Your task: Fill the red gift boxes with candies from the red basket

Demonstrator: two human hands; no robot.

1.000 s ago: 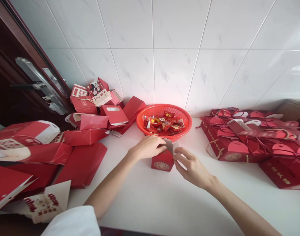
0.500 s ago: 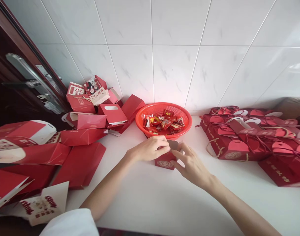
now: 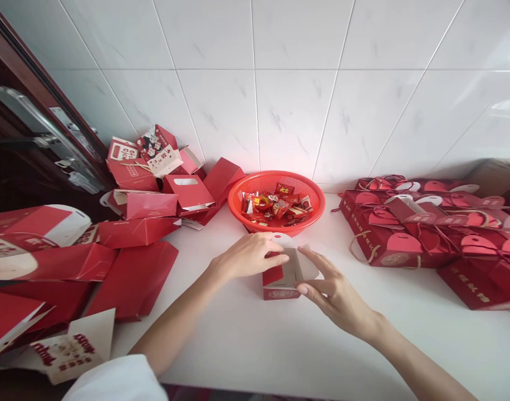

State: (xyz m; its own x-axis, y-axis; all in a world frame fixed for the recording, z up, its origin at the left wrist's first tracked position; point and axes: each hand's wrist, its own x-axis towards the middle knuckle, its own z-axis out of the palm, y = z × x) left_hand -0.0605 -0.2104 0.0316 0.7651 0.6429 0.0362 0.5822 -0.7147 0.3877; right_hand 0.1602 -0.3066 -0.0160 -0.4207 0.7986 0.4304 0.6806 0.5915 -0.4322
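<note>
A small red box [image 3: 281, 293] stands open on the white table, its pale inside facing up and its flaps spread. My left hand [image 3: 250, 257] is at the box's left side, fingers apart and partly over the red left flap. At the right side, my right hand [image 3: 330, 287] has its fingers spread against the pale right flap, with the thumb near the front corner. Just behind the box, a red plastic basket [image 3: 235, 214] holds wrapped sweets [image 3: 280, 207].
Loose red boxes [image 3: 133, 278] and cartons are piled along the left, beside a dark door with a metal handle [image 3: 50, 133]. Closed red boxes with cords [image 3: 405, 245] stand in rows at the right. A tiled wall [image 3: 297, 122] rises behind the table [image 3: 238, 345].
The box top has opened, so that its pale inside now shows. My right hand has moved slightly right and down, and the view has shifted slightly.
</note>
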